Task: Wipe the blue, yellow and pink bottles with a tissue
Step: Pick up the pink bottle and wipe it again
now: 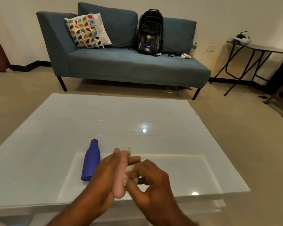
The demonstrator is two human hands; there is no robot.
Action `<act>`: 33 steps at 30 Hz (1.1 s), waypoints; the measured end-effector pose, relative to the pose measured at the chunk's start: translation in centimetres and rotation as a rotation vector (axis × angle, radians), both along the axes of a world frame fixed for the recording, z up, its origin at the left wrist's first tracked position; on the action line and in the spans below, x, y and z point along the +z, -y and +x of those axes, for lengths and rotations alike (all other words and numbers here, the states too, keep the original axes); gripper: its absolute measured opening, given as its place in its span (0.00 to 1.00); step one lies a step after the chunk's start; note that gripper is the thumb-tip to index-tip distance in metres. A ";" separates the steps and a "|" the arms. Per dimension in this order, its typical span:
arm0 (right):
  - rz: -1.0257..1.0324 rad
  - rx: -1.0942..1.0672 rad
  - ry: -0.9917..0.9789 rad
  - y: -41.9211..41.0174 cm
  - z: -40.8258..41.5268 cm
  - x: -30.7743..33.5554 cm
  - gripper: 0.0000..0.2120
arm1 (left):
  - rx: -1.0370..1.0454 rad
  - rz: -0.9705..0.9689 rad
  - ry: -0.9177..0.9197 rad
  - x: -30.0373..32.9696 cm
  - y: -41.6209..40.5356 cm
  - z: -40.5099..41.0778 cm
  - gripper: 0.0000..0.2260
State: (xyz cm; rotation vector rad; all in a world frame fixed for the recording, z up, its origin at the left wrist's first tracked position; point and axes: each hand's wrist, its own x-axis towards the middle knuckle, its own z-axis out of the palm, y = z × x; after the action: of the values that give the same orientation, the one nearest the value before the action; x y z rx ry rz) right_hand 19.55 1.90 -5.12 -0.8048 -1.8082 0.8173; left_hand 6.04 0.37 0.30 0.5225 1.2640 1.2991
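Observation:
My left hand (104, 175) grips the pink bottle (120, 185) above the near edge of the white glass table (104, 115), its neck pointing away from me. My right hand (151, 181) pinches a crumpled white tissue (129, 170) against the bottle's right side. The blue bottle (90, 161) lies on the table just left of my left hand, cap end pointing away. No yellow bottle is in view.
A blue sofa (129, 66) stands beyond the table with a patterned cushion (84, 31), a black backpack (149, 32) and a white controller (186, 56). A folding side table (258, 49) stands at the far right.

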 end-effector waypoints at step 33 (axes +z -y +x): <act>-0.692 -0.332 0.549 -8.1 2.2 -1.0 0.08 | -0.690 -0.017 -1.807 -5.8 -4.1 -3.7 0.33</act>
State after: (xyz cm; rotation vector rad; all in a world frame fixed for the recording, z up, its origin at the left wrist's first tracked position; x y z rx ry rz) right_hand 21.78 10.04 -6.10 -1.8723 -1.7643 1.0806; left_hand 2.39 4.46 -5.55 2.1250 2.0852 -0.0965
